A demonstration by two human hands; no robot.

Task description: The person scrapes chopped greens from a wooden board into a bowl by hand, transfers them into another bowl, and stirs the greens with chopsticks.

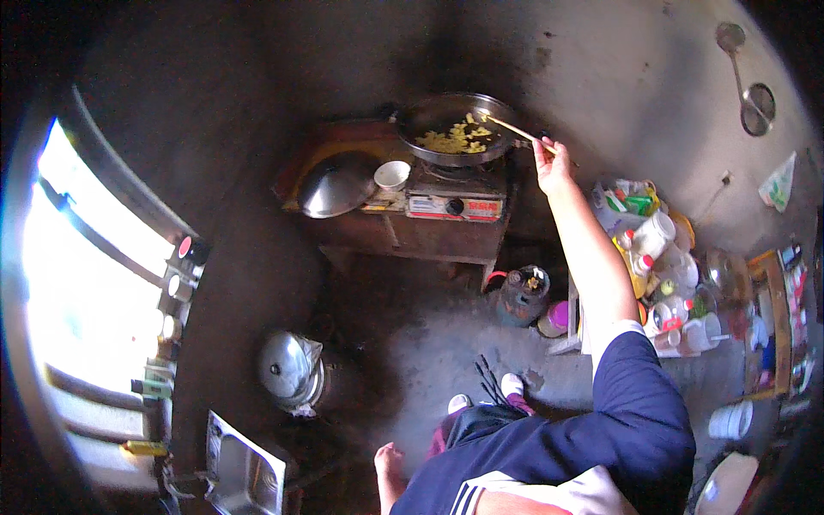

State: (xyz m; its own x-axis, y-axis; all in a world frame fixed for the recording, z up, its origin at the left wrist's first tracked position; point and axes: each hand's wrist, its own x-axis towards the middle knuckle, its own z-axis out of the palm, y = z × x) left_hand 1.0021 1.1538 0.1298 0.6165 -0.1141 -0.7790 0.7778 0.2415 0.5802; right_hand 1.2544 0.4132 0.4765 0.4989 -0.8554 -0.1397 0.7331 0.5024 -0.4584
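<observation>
A large metal wok (444, 154) sits on a gas stove (454, 207), with pieces of yellow food (458, 138) spread over its bottom and up its right side. My right hand (552, 164), at the wok's right, grips light-coloured chopsticks (518, 131) whose tips are at the food near the far right wall. My left hand (389, 458) hangs low beside my body, its fingers curled; nothing shows in it. Left of the stove are a white bowl (392, 175) and a domed metal lid (336, 187).
A gas cylinder (521, 297) stands on the floor below the stove's right side. Bottles and plastic containers (655, 233) crowd a table at right. A lidded metal pot (286, 367) and a sink (248, 473) are at left. Strainers (758, 109) hang on the wall.
</observation>
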